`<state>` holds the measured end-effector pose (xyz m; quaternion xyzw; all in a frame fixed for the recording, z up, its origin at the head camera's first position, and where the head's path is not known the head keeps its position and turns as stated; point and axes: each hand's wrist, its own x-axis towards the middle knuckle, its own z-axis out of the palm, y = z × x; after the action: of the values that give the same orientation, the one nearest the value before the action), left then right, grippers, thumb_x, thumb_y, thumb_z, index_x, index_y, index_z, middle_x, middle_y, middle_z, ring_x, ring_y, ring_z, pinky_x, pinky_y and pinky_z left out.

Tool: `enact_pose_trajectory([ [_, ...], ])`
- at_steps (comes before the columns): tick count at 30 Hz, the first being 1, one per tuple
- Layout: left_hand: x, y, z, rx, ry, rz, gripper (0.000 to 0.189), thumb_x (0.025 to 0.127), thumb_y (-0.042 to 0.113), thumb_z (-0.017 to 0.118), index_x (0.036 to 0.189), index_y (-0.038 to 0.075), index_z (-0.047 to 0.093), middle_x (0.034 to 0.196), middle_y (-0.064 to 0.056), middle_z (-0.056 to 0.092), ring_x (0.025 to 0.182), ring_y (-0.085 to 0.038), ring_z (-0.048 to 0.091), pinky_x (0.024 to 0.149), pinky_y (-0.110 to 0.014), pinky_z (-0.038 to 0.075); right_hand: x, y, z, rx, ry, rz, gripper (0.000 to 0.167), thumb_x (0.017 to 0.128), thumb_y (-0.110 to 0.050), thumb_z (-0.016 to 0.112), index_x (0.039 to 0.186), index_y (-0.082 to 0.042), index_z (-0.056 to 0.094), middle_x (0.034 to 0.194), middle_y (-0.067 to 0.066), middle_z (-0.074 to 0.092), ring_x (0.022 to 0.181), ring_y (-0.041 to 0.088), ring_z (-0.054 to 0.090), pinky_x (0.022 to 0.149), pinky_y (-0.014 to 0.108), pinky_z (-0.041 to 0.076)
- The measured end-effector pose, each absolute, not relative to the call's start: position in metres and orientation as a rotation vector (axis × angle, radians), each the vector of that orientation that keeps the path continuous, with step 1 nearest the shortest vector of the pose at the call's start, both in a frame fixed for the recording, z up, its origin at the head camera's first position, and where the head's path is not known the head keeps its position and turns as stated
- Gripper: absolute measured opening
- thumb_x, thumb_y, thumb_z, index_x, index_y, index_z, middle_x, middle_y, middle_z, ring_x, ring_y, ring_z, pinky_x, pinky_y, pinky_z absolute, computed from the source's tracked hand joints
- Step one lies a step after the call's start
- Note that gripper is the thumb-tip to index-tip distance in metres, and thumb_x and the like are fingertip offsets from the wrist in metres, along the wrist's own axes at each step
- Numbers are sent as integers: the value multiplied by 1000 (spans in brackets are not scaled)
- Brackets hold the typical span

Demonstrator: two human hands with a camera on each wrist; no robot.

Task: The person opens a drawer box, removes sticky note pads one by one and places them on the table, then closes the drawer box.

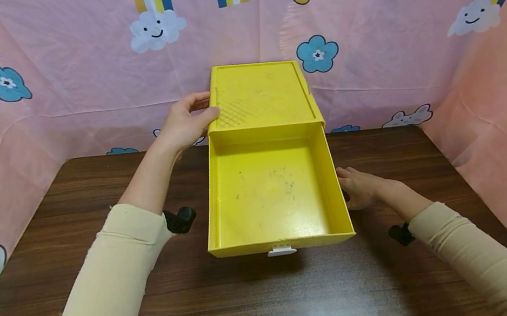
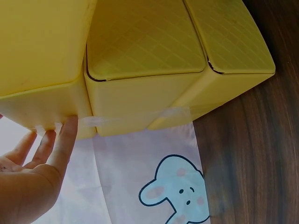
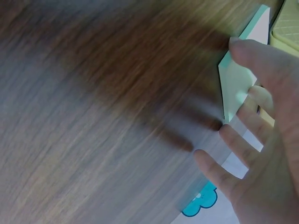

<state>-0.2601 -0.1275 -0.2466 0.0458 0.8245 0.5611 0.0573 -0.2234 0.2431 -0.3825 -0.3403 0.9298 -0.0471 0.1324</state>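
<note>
A yellow plastic drawer cabinet stands toward the back of the table, its top drawer pulled out toward me and bare inside apart from dark specks. My left hand grips the cabinet's upper left edge, thumb on top and fingers down the side. To the right of the drawer, my right hand is low by the table, its fingertips hidden by the drawer wall. The right wrist view shows its thumb and index finger at the edges of a flat pale green and white piece; the other fingers are spread.
The dark wooden table runs up to a pink printed cloth behind and at the sides. A white drawer handle juts from the drawer front. Lower drawers show in the left wrist view, with clear tape across them.
</note>
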Motion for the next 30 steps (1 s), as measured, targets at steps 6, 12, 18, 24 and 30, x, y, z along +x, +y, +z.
enact_pose_trajectory([
  [6, -260, -128, -246, 136, 2513, 1679, 56, 92, 29, 55, 142, 15, 34, 141, -7, 37, 115, -20, 51, 90, -35, 49, -222, 243, -384, -976, 2711, -133, 48, 78, -27, 74, 118, -14, 52, 116, 9, 41, 108, 33, 42, 88, 49, 42],
  [12, -259, -128, -246, 146, 2506, 1679, 57, 92, 29, 54, 143, 15, 33, 141, -8, 36, 116, -20, 50, 91, -35, 49, -219, 243, -382, -970, 2742, -126, 55, 77, -27, 74, 124, -13, 48, 121, 11, 39, 111, 34, 41, 89, 51, 42],
  [18, -259, -128, -245, 149, 2497, 1685, 57, 92, 29, 54, 143, 15, 33, 142, -8, 35, 117, -21, 49, 91, -35, 48, -214, 245, -379, -933, 2796, -152, 70, 78, -30, 74, 136, -13, 40, 136, 16, 37, 119, 38, 39, 94, 59, 38],
  [24, -259, -127, -245, 142, 2503, 1685, 56, 92, 27, 54, 143, 15, 34, 141, -7, 36, 115, -21, 50, 90, -35, 49, -210, 250, -375, -969, 2886, -207, 59, 82, -29, 69, 132, -8, 47, 129, 16, 45, 117, 38, 43, 95, 55, 39],
  [30, -258, -127, -245, 144, 2503, 1685, 56, 92, 27, 54, 143, 15, 33, 141, -8, 36, 116, -21, 50, 90, -35, 49, -205, 254, -373, -1092, 2997, -303, 50, 80, -21, 71, 124, -2, 55, 120, 17, 52, 110, 37, 49, 91, 50, 44],
])
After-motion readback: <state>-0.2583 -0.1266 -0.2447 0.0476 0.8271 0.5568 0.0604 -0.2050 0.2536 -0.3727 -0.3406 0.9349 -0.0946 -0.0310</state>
